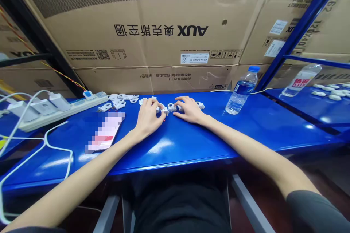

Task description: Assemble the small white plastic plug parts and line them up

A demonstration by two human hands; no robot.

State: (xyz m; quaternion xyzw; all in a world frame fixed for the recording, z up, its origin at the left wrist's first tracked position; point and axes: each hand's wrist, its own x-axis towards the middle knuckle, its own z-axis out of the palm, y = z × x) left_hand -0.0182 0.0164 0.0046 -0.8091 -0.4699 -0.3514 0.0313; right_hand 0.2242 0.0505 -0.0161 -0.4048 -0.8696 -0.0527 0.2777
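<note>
Beyond the phone [107, 133] on the blue tabletop [188, 145], the left hand [150, 117] and right hand [190, 110] curl over a row of white plastic pieces [171, 107], fingers bent downward; any pinch is unclear. Right of them stands a water bottle [240, 93].
</note>
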